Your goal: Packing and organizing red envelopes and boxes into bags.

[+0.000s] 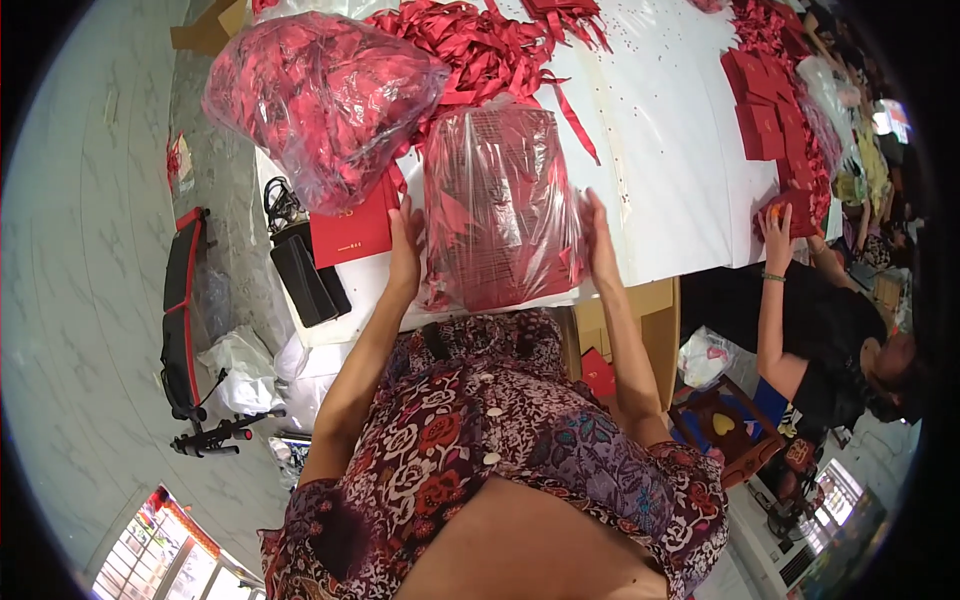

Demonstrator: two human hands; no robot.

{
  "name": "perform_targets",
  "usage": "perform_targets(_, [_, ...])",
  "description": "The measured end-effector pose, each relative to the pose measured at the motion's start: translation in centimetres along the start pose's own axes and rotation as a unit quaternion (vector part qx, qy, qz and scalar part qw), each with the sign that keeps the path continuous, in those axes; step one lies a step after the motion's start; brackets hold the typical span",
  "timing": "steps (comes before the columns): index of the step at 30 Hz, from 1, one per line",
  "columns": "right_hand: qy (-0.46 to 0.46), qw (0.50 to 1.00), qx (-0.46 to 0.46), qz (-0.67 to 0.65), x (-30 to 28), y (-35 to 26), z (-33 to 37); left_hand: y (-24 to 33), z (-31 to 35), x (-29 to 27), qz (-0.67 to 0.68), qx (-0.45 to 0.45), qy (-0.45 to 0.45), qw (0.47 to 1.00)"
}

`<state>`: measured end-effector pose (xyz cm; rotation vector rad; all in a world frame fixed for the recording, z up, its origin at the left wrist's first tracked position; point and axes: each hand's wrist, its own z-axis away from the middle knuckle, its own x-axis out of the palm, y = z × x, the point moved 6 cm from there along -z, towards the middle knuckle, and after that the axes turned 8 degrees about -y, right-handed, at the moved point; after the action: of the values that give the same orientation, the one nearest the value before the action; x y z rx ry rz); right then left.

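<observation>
A clear plastic bag packed with a stack of red folded paper pieces (500, 205) lies at the near edge of the white table, right in front of me. My left hand (405, 248) is beside the bag's left side, fingers stretched out. Along the opposite side, my right hand (600, 240) is also held with straight fingers. Whether either palm presses on the plastic, I cannot tell. Close to my left hand lies a flat red paper bag (350, 236), partly under a large clear sack of red ribbon pieces (325, 100).
Loose red ribbons (470, 50) heap up at the back. Left of me sit a black wallet-like case (305, 280) and a coiled black cable (283, 205). An open cardboard box (650, 335) stands below the edge. At right, a co-worker (825, 320) handles red boxes (760, 105).
</observation>
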<state>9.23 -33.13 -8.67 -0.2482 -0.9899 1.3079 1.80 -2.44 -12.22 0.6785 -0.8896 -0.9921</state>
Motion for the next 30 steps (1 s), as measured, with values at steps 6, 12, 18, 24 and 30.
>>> perform_targets(6, [-0.037, 0.967, -0.228, 0.108, 1.5, 6.3, -2.9, -4.6, -2.4, 2.6, 0.083, -0.123, -0.086, 0.985])
perform_targets(12, [0.014, 0.962, -0.237, 0.134, 2.7, 6.7, -1.9, -5.5, -2.8, 2.9, 0.248, -0.086, -0.015, 0.965])
perform_targets(18, [0.008, 0.976, -0.185, 0.114, 2.1, 6.1, -2.4, -5.0, -2.7, 2.0, 0.153, -0.083, -0.026, 0.984])
perform_targets(24, [0.061, 0.976, -0.141, 0.155, -2.9, 1.8, -3.8, 1.5, -3.8, 0.9, -0.003, -0.079, -0.068, 0.995])
perform_targets(30, [-0.037, 0.990, -0.094, 0.095, 6.3, 2.8, -7.0, -8.1, -10.2, -5.1, 0.030, -0.123, -0.116, 0.985])
